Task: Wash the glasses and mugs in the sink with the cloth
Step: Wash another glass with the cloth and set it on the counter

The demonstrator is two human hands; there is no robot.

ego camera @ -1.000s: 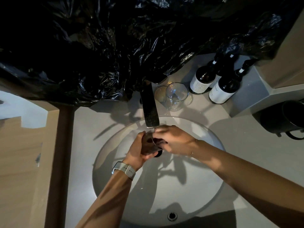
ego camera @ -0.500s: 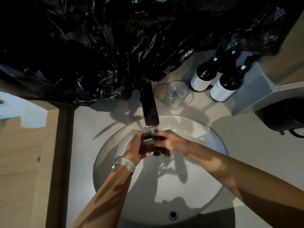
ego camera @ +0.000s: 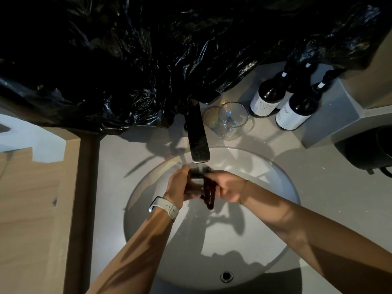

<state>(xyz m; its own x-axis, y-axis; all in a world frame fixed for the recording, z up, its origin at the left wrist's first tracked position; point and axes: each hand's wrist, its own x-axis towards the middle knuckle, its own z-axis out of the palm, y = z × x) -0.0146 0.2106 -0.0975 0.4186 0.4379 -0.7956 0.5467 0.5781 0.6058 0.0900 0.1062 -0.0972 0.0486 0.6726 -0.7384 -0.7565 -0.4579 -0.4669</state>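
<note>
Two hands meet over the sink, right under the tap w/ water running. Left hand is wrapped round a glass, holding it from the side; right hand pinches a dark wet cloth against it, one end hanging down. Whether the cloth reaches inside the glass, can't tell, it's too dark.

To do it well, I'd say: keep the glass low in the bowl, turn it w/ the left hand while the cloth rubs rim and inside, firm grip since wet glass slips.

Around: another clear glass stands on the desk behind the tap, near two dark bottles. Black mug sits at far right, well apart. Black plastic sheet hangs over the back, shading the tap base. The spout sits close above the hands, so lifting the glass could knock it.
</note>
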